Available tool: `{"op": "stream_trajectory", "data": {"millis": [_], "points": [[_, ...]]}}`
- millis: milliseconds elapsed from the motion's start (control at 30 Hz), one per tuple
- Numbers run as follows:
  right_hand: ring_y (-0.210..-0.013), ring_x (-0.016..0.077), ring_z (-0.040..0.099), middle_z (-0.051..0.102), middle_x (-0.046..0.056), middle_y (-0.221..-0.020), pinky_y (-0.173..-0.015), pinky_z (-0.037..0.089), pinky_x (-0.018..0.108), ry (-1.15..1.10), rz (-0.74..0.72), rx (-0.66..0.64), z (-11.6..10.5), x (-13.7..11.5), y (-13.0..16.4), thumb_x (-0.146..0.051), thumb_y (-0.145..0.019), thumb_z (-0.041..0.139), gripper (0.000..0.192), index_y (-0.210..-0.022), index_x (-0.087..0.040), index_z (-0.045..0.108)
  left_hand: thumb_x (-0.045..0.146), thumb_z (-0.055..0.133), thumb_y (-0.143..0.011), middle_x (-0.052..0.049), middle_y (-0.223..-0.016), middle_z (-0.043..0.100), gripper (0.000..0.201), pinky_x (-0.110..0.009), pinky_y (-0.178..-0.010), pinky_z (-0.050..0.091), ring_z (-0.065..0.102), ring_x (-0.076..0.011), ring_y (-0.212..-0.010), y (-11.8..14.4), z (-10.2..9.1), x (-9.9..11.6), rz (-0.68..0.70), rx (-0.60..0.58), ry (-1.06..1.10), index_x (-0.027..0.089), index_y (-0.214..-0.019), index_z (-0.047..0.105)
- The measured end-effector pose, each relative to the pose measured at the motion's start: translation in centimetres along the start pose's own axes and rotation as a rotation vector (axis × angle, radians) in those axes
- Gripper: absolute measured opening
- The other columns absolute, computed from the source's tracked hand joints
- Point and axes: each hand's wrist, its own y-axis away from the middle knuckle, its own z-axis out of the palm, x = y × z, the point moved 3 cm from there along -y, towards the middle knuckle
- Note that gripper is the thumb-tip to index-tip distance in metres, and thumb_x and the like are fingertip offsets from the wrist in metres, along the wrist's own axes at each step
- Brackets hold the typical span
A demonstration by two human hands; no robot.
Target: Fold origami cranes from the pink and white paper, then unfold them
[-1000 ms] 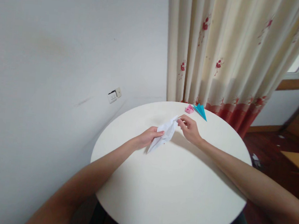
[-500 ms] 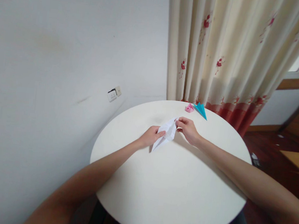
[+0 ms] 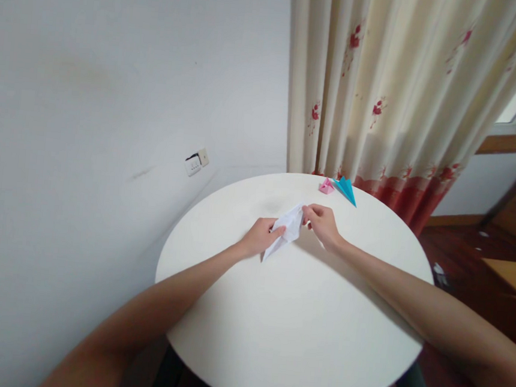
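A folded sheet of white paper [image 3: 289, 227] is held up slantwise over the round white table [image 3: 301, 318], one pointed corner aiming down toward me. My left hand [image 3: 262, 236] grips its left side, with the thumb on the near face and the other fingers hidden behind. At the upper right corner, my right hand [image 3: 321, 220] pinches the paper's edge between thumb and fingers. Whether the low point touches the tabletop, I cannot tell.
Near the table's far edge lie a small pink folded paper piece [image 3: 326, 186] and a blue paper plane [image 3: 345, 190]. Behind them hangs a cream curtain [image 3: 352, 93] with red flowers. A wall socket [image 3: 193, 165] is at the left.
The white paper has turned slightly, and its top flap looks flatter. The fingers of my right hand have closed in on its upper corner. My left hand keeps its hold.
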Motion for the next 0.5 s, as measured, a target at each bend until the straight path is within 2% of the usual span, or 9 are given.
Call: {"op": "stream_trajectory", "data": {"millis": [200, 500], "points": [[-0.056, 0.0127, 0.052, 0.058, 0.001, -0.059, -0.049, 0.040, 0.024, -0.033, 0.027, 0.015, -0.16, 0.24, -0.36, -0.027, -0.074, 0.053, 0.019, -0.059, -0.017, 0.058, 0.044, 0.048, -0.085, 0.001, -0.066, 0.051, 0.037, -0.021, -0.054, 0.029, 0.040, -0.0111, -0.061, -0.01, 0.00, -0.02, 0.000, 0.004, -0.002, 0.012, -0.074, 0.061], [-0.057, 0.0130, 0.053, 0.061, 0.002, -0.062, -0.051, 0.041, 0.025, -0.073, 0.093, 0.051, -0.16, 0.38, -0.23, -0.036, -0.076, 0.056, 0.024, -0.066, -0.016, 0.064, 0.043, 0.048, -0.086, 0.001, -0.065, 0.051, 0.037, -0.022, -0.053, 0.028, 0.041, -0.0109, -0.060, 0.13, 0.08, 0.03, 0.014, 0.001, 0.006, 0.012, -0.074, 0.062]]}}
